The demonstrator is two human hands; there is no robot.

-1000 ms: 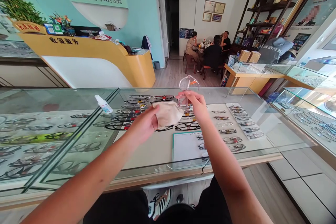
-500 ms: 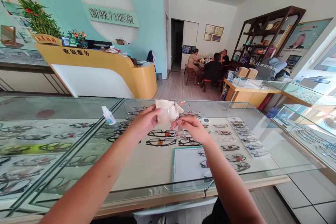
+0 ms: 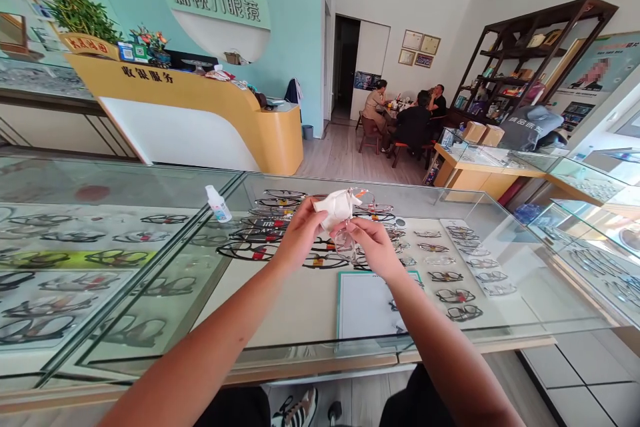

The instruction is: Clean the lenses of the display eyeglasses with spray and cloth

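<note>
Clear-framed eyeglasses (image 3: 345, 246): right fingers (image 3: 364, 229) clamped on; likely light, fragile; hold mid-frame. Off-white fabric cloth (image 3: 333, 211), ten o'clock: left fingers (image 3: 311, 219) pinching.

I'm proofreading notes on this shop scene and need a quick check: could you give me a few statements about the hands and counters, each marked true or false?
1. The left hand holds a crumpled off-white cloth. True.
2. The right hand is empty. False: it holds clear-framed eyeglasses.
3. The small white plastic bottle is in the left hand. False: the bottle stands apart from both hands, on the glass-topped display counter.
4. Several dark-rimmed eyeglasses are spread out in front of the person. True.
5. The curved reception counter across the room is solid blue. False: the reception counter is yellow and white.
</note>
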